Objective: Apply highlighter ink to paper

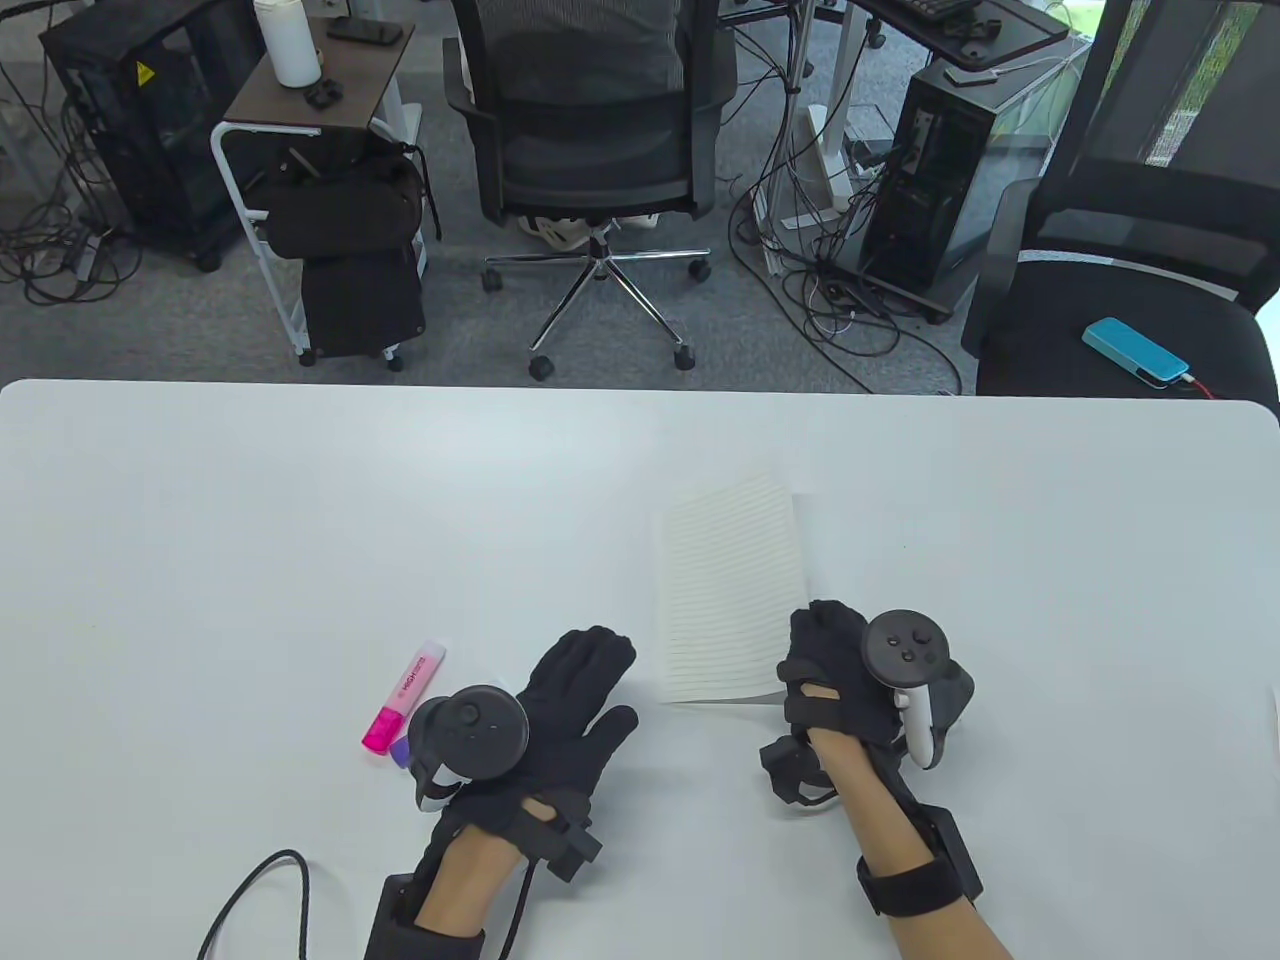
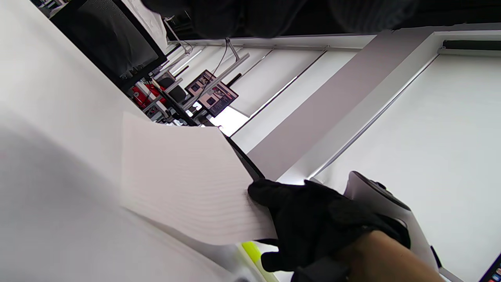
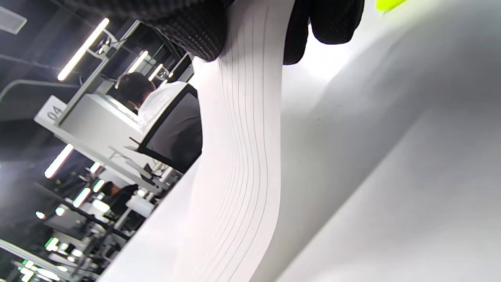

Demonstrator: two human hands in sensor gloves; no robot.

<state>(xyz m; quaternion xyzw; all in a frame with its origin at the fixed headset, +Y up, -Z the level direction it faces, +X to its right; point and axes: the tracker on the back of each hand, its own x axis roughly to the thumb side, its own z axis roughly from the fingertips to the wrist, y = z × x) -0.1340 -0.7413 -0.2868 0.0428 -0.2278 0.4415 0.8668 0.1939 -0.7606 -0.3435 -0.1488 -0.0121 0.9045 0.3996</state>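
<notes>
The lined paper (image 1: 733, 590) is pinched at its near right corner by the right hand (image 1: 835, 675), lifted off the table (image 1: 200, 520). The left hand (image 1: 560, 720) is laid flat, fingers (image 1: 597, 652) relaxed, right of the pink highlighter (image 1: 403, 697).

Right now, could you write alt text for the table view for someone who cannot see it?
The right hand pinches the near corner of a lined paper sheet on a white table. The left hand rests flat beside a capped pink highlighter.
</notes>
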